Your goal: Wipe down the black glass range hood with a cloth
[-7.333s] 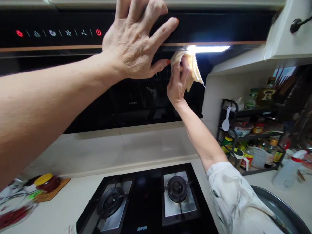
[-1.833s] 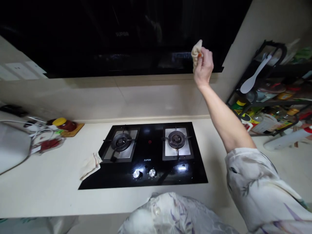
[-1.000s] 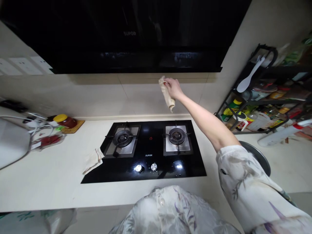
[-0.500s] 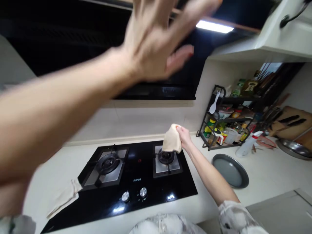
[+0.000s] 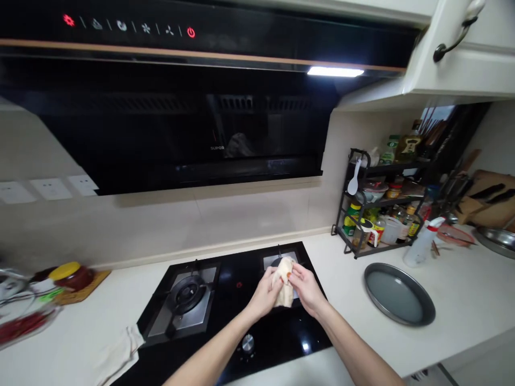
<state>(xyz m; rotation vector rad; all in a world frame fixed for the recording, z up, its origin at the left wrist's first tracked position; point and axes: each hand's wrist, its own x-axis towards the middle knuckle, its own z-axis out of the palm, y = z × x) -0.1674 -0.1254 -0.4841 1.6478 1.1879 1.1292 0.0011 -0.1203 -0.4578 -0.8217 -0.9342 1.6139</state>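
Note:
Both my hands meet over the black gas hob (image 5: 225,321), above its right burner. My left hand (image 5: 263,292) and my right hand (image 5: 306,287) both grip a crumpled cream cloth (image 5: 284,279) between them. The cloth hides most of the right burner. The left burner (image 5: 185,292) is uncovered. Above the hob hangs a black range hood (image 5: 173,123) with lit red and white icons on its top panel and a light on at its right.
A second cream cloth (image 5: 116,356) lies by the hob's left edge. A round grey tray (image 5: 398,294) sits on the counter right of the hob. A black rack (image 5: 378,209) of bottles and a spray bottle (image 5: 420,246) stand behind it. A yellow-lidded jar (image 5: 68,274) is at left.
My left hand has come down from in front of the hood and joined my right hand on the cloth. The cloth has dropped lower over the right burner.

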